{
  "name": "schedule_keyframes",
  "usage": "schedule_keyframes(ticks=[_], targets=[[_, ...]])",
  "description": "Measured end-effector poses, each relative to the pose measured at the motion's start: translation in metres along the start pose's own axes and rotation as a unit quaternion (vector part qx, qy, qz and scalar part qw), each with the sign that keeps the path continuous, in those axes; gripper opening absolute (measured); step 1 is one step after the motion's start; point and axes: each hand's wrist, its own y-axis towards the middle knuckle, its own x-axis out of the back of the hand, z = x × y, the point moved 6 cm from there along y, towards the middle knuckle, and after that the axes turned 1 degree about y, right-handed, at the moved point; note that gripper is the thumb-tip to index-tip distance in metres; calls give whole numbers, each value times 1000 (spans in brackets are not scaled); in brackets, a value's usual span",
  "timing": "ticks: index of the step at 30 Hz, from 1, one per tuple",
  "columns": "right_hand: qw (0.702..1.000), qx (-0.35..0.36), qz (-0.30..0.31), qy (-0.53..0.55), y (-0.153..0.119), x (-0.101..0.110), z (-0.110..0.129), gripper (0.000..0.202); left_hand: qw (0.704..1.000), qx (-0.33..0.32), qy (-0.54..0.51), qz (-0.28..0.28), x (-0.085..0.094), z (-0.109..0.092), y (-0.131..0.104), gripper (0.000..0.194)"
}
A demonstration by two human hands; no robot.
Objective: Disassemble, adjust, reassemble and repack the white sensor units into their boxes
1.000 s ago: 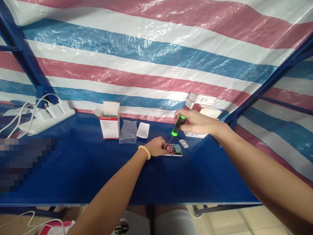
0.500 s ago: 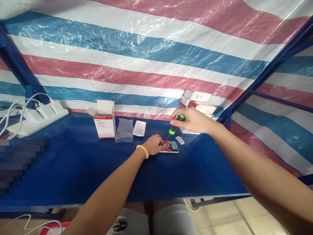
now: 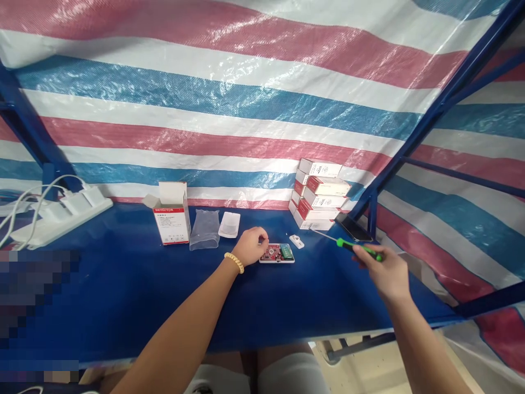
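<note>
A red circuit board (image 3: 271,252) with a green part lies in a white casing on the blue table. My left hand (image 3: 251,245) is at the left end of this casing, thumb and fingertips pinched together; whatever they hold is too small to make out. Over the right side of the table, my right hand (image 3: 383,268) grips a green and black screwdriver (image 3: 346,244), its shaft pointing left toward the stacked boxes. A small white plastic piece (image 3: 296,241) lies just right of the board. Behind my left hand is a white cover (image 3: 229,225).
An open detector box (image 3: 173,223) and a clear plastic bag (image 3: 204,230) stand behind to the left. Stacked small boxes (image 3: 322,200) and a dark phone (image 3: 353,227) are at the back right. A white power strip (image 3: 61,219) with cables lies far left.
My right hand has moved away from the circuit board to the right, carrying the screwdriver. My left hand's fingertips have lifted slightly from the board. The view has shifted a little.
</note>
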Motion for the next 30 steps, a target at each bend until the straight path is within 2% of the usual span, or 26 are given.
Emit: schedule_keyframes(ticks=[2, 4, 8, 10, 13, 14, 15, 16, 18, 20, 21, 23, 26, 30], targets=[[999, -29, 1, -16, -10, 0, -34, 52, 1000, -9, 6, -9, 1, -1, 0, 9], [998, -18, 9, -56, -14, -5, -50, 50, 1000, -17, 13, -15, 1, -1, -1, 9], [970, 76, 97, -210, -7, -31, -49, 39, 999, -31, 25, -12, 0, -2, -3, 11], [945, 155, 119, -260, -2, -47, -33, 34, 999, -30, 29, -12, -1, -2, -4, 12], [918, 288, 65, -266, -5, -69, 11, 32, 999, -28, 23, -27, 0, -2, -5, 12], [916, 314, 71, -240, -10, -80, 27, 32, 999, -29, 17, -37, 1, -2, -5, 11], [916, 331, 102, -205, -16, -93, 43, 31, 998, -30, 9, -49, 3, -3, -5, 10], [910, 345, 160, -169, -25, -110, 59, 31, 998, -30, 1, -61, 4, -4, -6, 9], [878, 365, 284, -122, -46, -145, 86, 30, 996, -35, -13, -78, 7, -5, -6, 10], [850, 368, 366, -96, -61, -174, 103, 27, 995, -41, -16, -85, 9, -7, -7, 13], [843, 362, 387, -86, -65, -184, 108, 26, 995, -41, -11, -87, 10, -7, -7, 13], [850, 337, 401, -64, -64, -199, 108, 26, 995, -29, 4, -92, 12, -5, -6, 9], [868, 282, 409, -7, -56, -209, 96, 29, 996, -7, 18, -92, 13, -1, -5, 6], [868, 217, 445, 37, -52, -205, 81, 30, 999, -6, 14, -45, 5, -2, -5, 11]])
